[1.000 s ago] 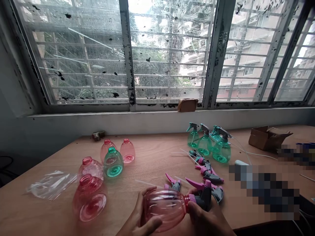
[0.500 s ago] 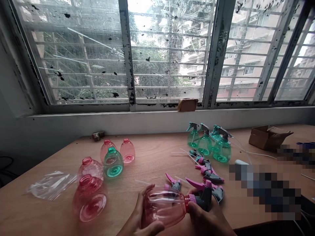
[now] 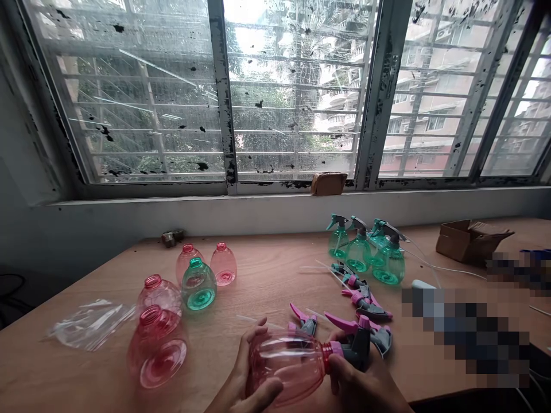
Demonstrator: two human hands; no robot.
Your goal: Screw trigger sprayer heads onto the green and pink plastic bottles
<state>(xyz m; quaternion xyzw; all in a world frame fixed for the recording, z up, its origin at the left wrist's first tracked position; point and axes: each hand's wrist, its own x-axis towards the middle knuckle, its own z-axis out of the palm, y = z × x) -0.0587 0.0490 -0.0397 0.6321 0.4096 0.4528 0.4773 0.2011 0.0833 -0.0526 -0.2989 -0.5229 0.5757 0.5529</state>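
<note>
A pink see-through spray bottle lies on its side between my hands at the front of the table. My left hand is wrapped round the bottle's base end, thumb across the near side. At the neck, the fingers of my right hand grip the pink collar of the grey and pink spray head, which sits on the bottle's mouth. Just beyond lie loose pink and grey spray heads with thin tubes, one smaller head close behind the bottle.
Open pink bottles and one open green bottle stand on the left, beside a clear plastic bag. Several green spray bottles with heads stand at the back right, near a cardboard box. Pixelated patches cover the right side.
My left hand's fingers and thumb have shifted slightly on the bottle, whose base end has moved a little left. The right hand stays at the collar.
</note>
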